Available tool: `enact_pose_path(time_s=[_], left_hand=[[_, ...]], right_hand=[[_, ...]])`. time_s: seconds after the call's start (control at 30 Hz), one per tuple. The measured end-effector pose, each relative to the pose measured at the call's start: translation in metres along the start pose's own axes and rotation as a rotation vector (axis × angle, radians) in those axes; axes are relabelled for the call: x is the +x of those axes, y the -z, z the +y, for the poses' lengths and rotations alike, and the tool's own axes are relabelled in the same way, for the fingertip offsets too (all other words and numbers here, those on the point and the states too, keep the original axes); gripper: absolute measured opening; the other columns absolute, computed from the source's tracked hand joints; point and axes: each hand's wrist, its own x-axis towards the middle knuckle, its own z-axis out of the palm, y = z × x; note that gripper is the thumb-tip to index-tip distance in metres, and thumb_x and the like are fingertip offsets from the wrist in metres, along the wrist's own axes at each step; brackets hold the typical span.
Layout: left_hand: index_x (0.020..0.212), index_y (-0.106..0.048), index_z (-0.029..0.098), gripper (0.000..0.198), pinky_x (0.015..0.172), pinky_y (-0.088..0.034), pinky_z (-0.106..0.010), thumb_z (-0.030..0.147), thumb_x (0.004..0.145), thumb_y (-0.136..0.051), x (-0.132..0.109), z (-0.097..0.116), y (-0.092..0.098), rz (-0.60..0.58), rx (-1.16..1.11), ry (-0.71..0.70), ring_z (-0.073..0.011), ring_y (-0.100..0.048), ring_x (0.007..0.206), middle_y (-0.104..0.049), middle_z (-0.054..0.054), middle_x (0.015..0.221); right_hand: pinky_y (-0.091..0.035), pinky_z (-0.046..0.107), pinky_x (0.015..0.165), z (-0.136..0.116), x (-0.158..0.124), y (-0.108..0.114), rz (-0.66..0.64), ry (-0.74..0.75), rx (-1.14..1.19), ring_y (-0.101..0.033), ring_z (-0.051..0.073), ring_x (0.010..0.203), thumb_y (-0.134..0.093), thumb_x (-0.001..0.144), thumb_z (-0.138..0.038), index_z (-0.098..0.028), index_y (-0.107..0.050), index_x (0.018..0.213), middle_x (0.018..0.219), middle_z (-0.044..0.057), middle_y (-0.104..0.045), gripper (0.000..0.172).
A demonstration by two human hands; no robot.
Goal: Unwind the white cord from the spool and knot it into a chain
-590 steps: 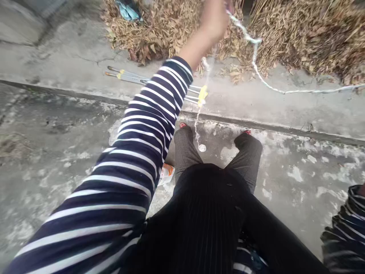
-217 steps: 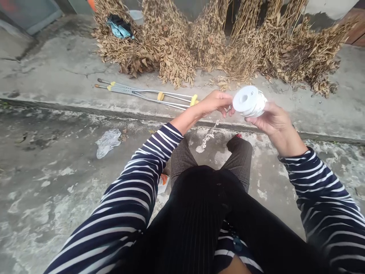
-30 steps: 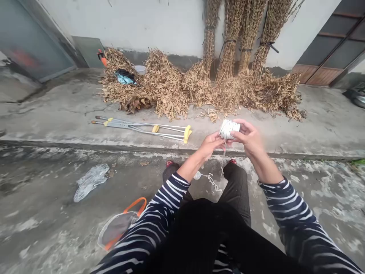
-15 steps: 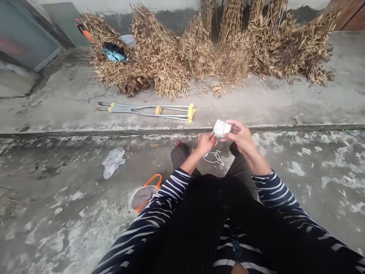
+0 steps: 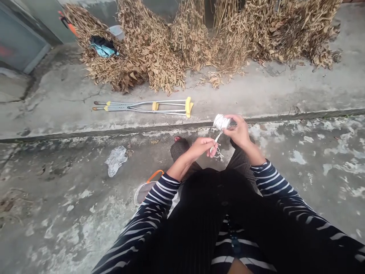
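Note:
In my right hand (image 5: 240,131) is a roll of white cord (image 5: 221,121), gripped at its right end between thumb and fingers. A white strand (image 5: 218,136) runs down from the roll to my left hand (image 5: 203,147), whose thumb and fingers pinch it. Below the left fingers a loose, tangled end of the cord (image 5: 219,153) shows against the ground between my legs. The fingers of the left hand partly hide the strand.
A pair of crutches (image 5: 142,107) with yellow pads lies on the raised concrete ledge. Behind it lean bundles of dried plants (image 5: 159,57), with blue-and-black cloth (image 5: 104,49) on them. A clear plastic bag (image 5: 116,161) and an orange-handled bag (image 5: 142,193) are at left.
My left hand has moved down and away from the roll, drawing a strand of cord with it. The right hand still holds the roll, and the view has shifted slightly.

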Motion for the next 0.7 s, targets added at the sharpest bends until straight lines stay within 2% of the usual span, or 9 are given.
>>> enact_pose_path(time_s=[0.17, 0.33, 0.5, 0.6, 0.7], left_hand=[[0.078, -0.065, 0.013, 0.028, 0.044, -0.036, -0.019, 0.040, 0.086, -0.071, 0.002, 0.025, 0.007, -0.009, -0.074, -0.003, -0.0085, -0.058, 0.045, -0.065, -0.002, 0.056], [0.078, -0.067, 0.011, 0.022, 0.043, -0.035, -0.018, 0.029, 0.089, -0.071, 0.018, 0.051, 0.031, 0.037, -0.087, -0.049, -0.0082, -0.059, 0.045, -0.066, -0.003, 0.058], [0.072, -0.066, 0.010, 0.024, 0.044, -0.033, -0.018, 0.025, 0.091, -0.071, 0.038, 0.065, 0.055, 0.116, -0.008, 0.004, -0.0068, -0.057, 0.044, -0.065, -0.004, 0.056], [0.068, -0.067, 0.010, 0.025, 0.045, -0.033, -0.020, 0.021, 0.090, -0.070, 0.051, 0.065, 0.063, 0.098, 0.098, 0.035, -0.0077, -0.057, 0.045, -0.065, -0.006, 0.056], [0.065, -0.068, 0.009, 0.026, 0.048, -0.036, -0.021, 0.018, 0.089, -0.069, 0.065, 0.062, 0.067, 0.056, 0.206, 0.020, -0.0093, -0.058, 0.047, -0.065, -0.008, 0.055]], right_hand=[[-0.065, 0.040, 0.079, 0.024, -0.009, -0.011, -0.073, 0.060, -0.071, -0.063, 0.027, 0.110, -0.070, 0.070, -0.018, -0.023, -0.071, 0.114, 0.129, 0.013, -0.052, 0.044], [-0.063, 0.040, 0.081, 0.032, -0.024, -0.016, -0.239, 0.202, -0.079, -0.060, 0.028, 0.117, -0.067, 0.074, -0.016, -0.027, -0.070, 0.117, 0.127, 0.011, -0.055, 0.044], [-0.065, 0.039, 0.081, 0.024, -0.033, -0.011, -0.328, 0.112, 0.048, -0.063, 0.026, 0.117, -0.073, 0.074, -0.019, -0.026, -0.070, 0.120, 0.134, 0.009, -0.053, 0.046], [-0.065, 0.036, 0.080, 0.017, -0.033, -0.007, -0.408, 0.065, 0.090, -0.063, 0.026, 0.118, -0.076, 0.074, -0.022, -0.027, -0.071, 0.119, 0.134, 0.008, -0.055, 0.046], [-0.064, 0.033, 0.077, 0.012, -0.032, -0.007, -0.427, 0.016, 0.133, -0.061, 0.025, 0.118, -0.079, 0.072, -0.025, -0.027, -0.067, 0.118, 0.132, 0.008, -0.056, 0.048]])
